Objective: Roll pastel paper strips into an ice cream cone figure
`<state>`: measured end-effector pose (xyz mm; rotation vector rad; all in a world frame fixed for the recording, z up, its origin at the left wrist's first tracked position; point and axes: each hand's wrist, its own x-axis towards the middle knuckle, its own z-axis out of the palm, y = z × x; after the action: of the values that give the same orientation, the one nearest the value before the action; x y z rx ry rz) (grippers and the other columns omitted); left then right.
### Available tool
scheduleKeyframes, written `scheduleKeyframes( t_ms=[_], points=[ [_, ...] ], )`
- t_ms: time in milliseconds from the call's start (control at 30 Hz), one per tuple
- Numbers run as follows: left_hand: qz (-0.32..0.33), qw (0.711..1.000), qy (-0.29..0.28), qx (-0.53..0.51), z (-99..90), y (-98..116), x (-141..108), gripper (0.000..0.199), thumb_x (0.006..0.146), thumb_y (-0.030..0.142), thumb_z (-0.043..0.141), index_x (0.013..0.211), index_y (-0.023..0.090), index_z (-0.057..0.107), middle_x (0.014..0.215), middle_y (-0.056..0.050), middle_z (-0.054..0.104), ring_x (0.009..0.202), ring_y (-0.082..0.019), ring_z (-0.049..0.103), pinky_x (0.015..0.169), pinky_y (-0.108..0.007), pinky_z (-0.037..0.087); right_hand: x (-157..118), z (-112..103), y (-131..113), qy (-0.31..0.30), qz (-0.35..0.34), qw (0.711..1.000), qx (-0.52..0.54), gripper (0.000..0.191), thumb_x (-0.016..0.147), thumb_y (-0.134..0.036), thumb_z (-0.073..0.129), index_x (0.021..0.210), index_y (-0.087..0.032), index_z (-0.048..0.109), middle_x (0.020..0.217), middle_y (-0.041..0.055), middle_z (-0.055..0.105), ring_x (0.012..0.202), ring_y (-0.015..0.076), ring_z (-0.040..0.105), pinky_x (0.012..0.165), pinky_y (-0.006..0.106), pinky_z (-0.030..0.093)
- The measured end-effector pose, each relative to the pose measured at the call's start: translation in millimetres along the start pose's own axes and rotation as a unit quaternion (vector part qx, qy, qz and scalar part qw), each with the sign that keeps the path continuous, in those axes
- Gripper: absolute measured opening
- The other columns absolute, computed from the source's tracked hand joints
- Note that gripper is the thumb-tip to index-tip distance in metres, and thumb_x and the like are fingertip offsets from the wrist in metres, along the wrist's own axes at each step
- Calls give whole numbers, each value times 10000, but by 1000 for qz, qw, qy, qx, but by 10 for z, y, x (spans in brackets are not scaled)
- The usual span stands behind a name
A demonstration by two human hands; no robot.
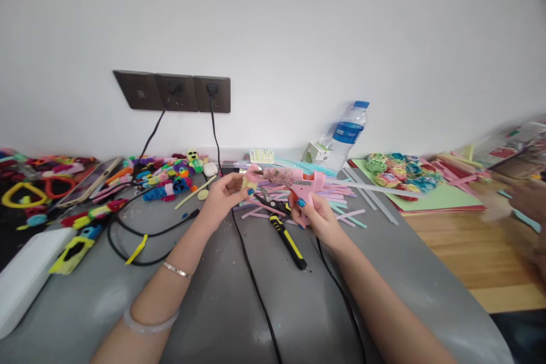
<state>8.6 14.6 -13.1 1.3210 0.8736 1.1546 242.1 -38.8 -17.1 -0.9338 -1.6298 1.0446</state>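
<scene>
My right hand [310, 215] is wrapped round the handle of a pink glue gun [305, 185], whose nozzle points left. A clear glue stick [375, 187] sticks out behind the gun to the right. My left hand [230, 196] pinches a small pink and yellowish piece [250, 177] close to the nozzle. Below the gun, pliers with black and yellow handles [289, 242] lie on the grey table [222, 307]. Pastel paper strips [341, 199] are spread behind and beside the hands.
A water bottle [347, 133] leans by the wall near a small carton [316, 153]. Colourful fuzzy crafts [170, 182] and black cables [251, 273] lie to the left. Crumpled paper flowers [396, 173] rest on green sheets [452, 196]. Another person's blurred hand [526, 205] is at the right edge.
</scene>
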Motion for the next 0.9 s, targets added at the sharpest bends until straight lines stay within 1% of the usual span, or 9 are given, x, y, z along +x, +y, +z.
scheduleKeyframes(
  t_ms=[133,300,567,667,767,833,900],
  points=[
    [2,1000,1,-1,-3,1,-2,346,655,361,804,910,168,671,896,-51,704,862,-202,645,725,-303,551,3,1,-18,-2,9,1000,0,376,951,-537,452,831,-189,531,487,-57,456,457,105,372,514,267,312],
    [0,1000,6,-4,-2,6,-6,350,644,351,810,911,169,676,891,-49,705,866,-203,641,735,-306,546,6,1,-34,-1,11,1000,-6,398,943,-561,448,844,-188,548,494,-42,482,465,114,376,521,281,321],
    [7,1000,7,6,-9,16,-5,326,672,360,786,918,177,675,909,-51,715,889,-214,646,738,-313,538,6,-10,-72,6,19,1000,-8,405,936,-564,456,841,-186,564,476,-50,461,452,112,365,510,276,307],
    [8,1000,10,5,-13,21,-8,333,677,365,784,929,174,678,921,-60,723,899,-224,652,730,-316,541,4,-25,-56,7,26,1000,9,423,926,-579,468,854,-179,582,463,-54,453,432,103,344,484,267,284],
    [6,1000,14,-14,-18,16,-5,353,669,365,793,942,171,683,946,-68,733,911,-230,658,730,-319,548,0,-50,-37,10,22,998,53,441,921,-588,467,914,-170,606,447,-59,443,403,94,295,455,264,250],
    [1,1000,14,-22,-21,11,-3,372,671,366,796,966,164,691,970,-77,738,914,-233,662,740,-329,554,2,-74,-39,33,16,996,85,450,914,-592,466,951,-167,612,431,-62,432,385,94,270,439,267,230],
    [-5,1000,11,-25,-25,8,0,396,676,375,795,992,158,695,984,-87,741,909,-237,669,751,-342,560,5,-108,-59,76,16,991,104,475,894,-614,466,968,-169,614,414,-60,425,372,103,272,427,272,219]
  ],
)
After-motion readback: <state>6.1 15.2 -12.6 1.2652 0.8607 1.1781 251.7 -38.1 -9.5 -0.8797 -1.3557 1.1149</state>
